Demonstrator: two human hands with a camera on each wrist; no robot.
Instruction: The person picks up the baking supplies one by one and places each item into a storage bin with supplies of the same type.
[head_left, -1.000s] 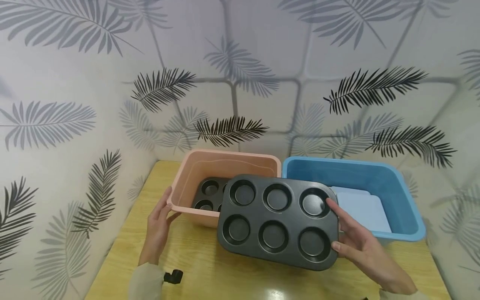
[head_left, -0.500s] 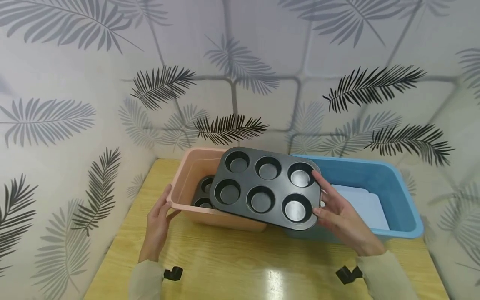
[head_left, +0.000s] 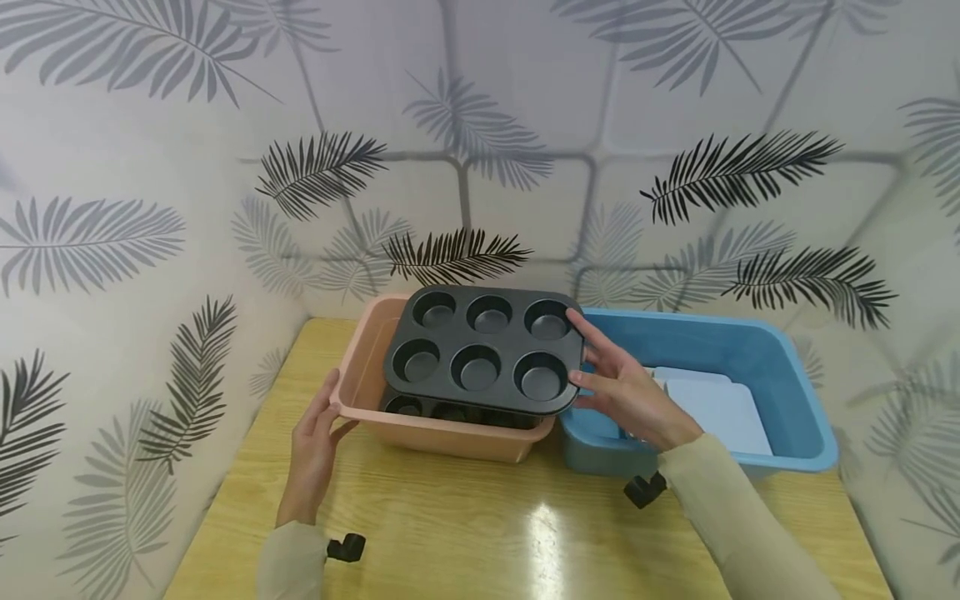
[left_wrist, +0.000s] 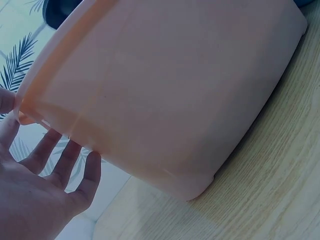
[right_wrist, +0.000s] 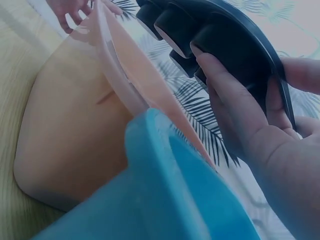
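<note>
A dark six-cup muffin tin hangs tilted over the pink plastic bin in the head view. My right hand pinches its right end, with fingers against the cup undersides in the right wrist view, where the tin shows from below. Lower inside the bin lies a second dark muffin tin, mostly hidden by the held one. My left hand holds the bin's left front corner at the rim; in the left wrist view its fingers press against the bin's outer wall.
A blue bin stands to the right, close beside the pink one, with flat white pieces inside. Both bins sit on a wood-grain table. Leaf-patterned wall covering rises behind and at the sides.
My right hand has carried the muffin tin left and away from me, from in front of the bins to over the pink bin. The left hand has stayed at the rim.
</note>
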